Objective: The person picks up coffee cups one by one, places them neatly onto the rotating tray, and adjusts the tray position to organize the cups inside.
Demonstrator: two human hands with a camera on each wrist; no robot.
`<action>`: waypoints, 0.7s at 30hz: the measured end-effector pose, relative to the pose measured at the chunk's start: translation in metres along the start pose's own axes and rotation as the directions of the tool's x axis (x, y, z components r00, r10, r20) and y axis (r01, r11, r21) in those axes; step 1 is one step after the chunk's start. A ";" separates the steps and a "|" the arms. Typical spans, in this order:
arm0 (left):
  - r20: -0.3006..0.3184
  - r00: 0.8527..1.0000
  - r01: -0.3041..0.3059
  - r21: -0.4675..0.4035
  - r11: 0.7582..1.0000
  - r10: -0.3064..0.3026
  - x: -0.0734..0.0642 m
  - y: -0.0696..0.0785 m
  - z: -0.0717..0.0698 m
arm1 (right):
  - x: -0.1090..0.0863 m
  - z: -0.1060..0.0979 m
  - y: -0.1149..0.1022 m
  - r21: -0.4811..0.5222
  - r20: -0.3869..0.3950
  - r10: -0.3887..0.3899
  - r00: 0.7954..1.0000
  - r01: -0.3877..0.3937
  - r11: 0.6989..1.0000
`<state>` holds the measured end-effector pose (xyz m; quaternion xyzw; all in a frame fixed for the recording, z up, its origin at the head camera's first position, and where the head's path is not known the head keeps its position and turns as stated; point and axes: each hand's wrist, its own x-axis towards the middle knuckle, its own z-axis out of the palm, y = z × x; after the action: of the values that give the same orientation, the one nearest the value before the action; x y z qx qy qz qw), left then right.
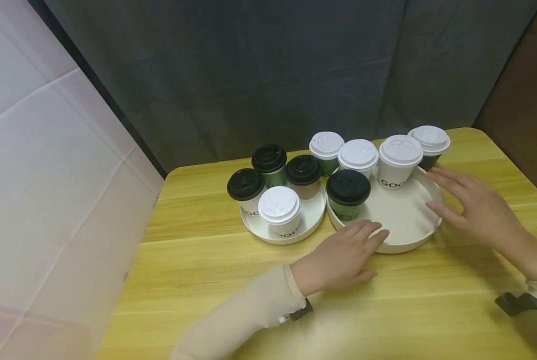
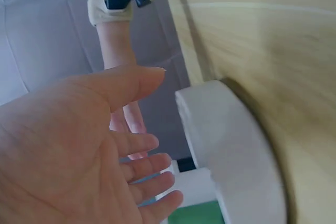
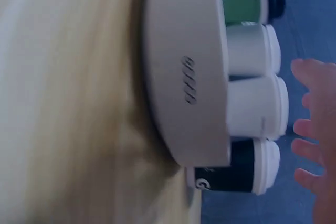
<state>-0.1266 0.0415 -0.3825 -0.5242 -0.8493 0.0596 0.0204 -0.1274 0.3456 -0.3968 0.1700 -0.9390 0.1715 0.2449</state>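
Note:
My left hand (image 1: 342, 257) is at the near left rim of the larger white round tray (image 1: 403, 220), its fingers extended and nothing in them. Over that tray's right rim hovers my right hand (image 1: 480, 207), thumb and fingers spread, also holding nothing. A green cup with a black lid (image 1: 348, 192) stands on the tray's left side. Toward the back are a white cup with a white lid (image 1: 398, 162) and another white-lidded cup (image 1: 358, 156). In the right wrist view, the tray's side wall (image 3: 186, 119) shows small slots, with my right hand (image 3: 321, 114) beyond the lids.
A smaller white plate (image 1: 311, 220) to the left holds three black-lidded cups and one white-lidded cup (image 1: 279, 212). Behind the larger tray stand a white-lidded green cup (image 1: 327, 152) and a white-lidded dark cup (image 1: 430, 145). A dark curtain (image 1: 250, 75) hangs at the table's back edge.

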 end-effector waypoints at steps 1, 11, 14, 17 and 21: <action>-0.006 1.000 -0.009 -0.003 1.000 0.009 0.003 0.000 -0.003 | 0.003 -0.003 0.002 -0.001 -0.014 0.012 1.000 -0.012 1.000; -0.101 0.995 -0.021 -0.136 0.990 0.007 0.041 0.002 -0.034 | 0.036 -0.016 0.029 0.071 -0.013 0.186 0.982 -0.185 0.980; -0.106 0.994 0.004 -0.198 0.980 -0.025 0.054 0.001 -0.041 | 0.045 -0.014 0.035 0.086 -0.027 0.180 0.983 -0.177 0.980; -0.104 0.993 0.022 -0.254 0.967 -0.049 0.066 -0.001 -0.050 | 0.052 -0.011 0.042 0.081 -0.011 0.194 0.981 -0.193 0.978; -0.091 0.993 0.041 -0.317 0.947 -0.074 0.081 -0.006 -0.059 | 0.061 -0.007 0.050 0.079 0.024 0.210 0.977 -0.211 0.974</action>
<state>-0.1623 0.1162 -0.3253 -0.4980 -0.8607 -0.1040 -0.0187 -0.1953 0.3779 -0.3714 0.0806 -0.9458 0.2332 0.2110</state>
